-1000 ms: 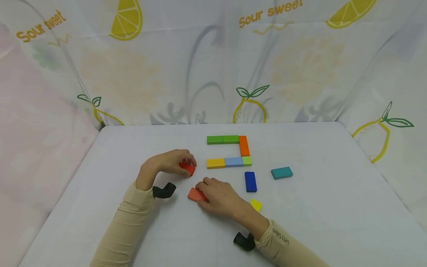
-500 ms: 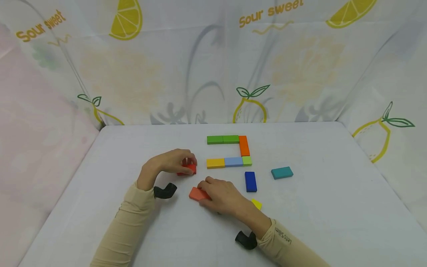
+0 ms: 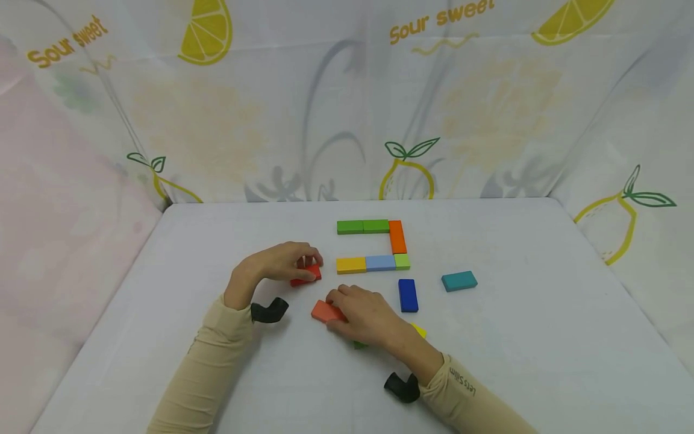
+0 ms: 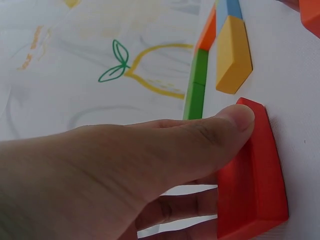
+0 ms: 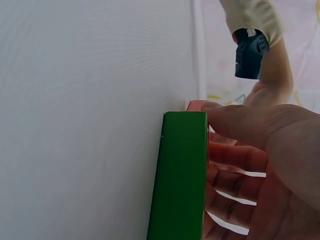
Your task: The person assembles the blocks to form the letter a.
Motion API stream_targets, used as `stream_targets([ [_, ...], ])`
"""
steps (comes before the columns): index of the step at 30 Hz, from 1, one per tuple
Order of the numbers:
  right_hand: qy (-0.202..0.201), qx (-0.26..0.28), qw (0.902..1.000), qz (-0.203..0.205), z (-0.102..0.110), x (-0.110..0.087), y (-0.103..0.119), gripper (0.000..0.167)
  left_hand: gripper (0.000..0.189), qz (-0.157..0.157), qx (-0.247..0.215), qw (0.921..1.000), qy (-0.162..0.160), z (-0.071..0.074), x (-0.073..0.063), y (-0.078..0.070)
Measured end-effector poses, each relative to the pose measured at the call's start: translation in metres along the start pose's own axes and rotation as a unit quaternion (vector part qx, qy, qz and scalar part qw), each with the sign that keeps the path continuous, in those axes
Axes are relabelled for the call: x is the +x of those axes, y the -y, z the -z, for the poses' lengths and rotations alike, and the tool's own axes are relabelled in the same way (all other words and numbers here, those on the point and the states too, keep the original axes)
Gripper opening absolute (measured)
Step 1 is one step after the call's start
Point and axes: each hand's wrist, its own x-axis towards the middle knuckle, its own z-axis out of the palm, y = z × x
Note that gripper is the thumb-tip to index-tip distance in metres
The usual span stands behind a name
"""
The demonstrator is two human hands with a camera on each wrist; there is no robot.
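My left hand pinches a red block flat on the table, thumb on its near side and fingers beyond it. Just left of the yellow-orange block lies this red piece, a small gap between them. Nearer to me, my right hand grips a coral block by thumb and fingertips, its right end hidden by the hand. A dark green block lies under the right palm; in the head view only its corner shows.
Two green blocks, an orange block, a light green block, a light blue block and the yellow-orange one form three sides of a rectangle. Loose blue, teal and yellow blocks lie to the right.
The red block has turned in my left hand, its right end swinging away from me. My right hand and the coral block have shifted slightly right and away, uncovering the dark green block's corner.
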Motion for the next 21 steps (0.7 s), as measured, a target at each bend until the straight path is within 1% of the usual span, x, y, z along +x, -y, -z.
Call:
stream_targets([
  [12,-0.005,0.007,1.0,-0.003,-0.0012,0.0005,-0.0017,0.033,0.023,-0.002,0.022,0.9998,-0.002,0.0008,-0.0017,-0.0003],
  [21,-0.005,0.016,0.9998,-0.007,-0.0009,0.0006,-0.0022,0.033,0.023,-0.014,0.013,0.9998,-0.007,0.0003,-0.0015,-0.0004],
])
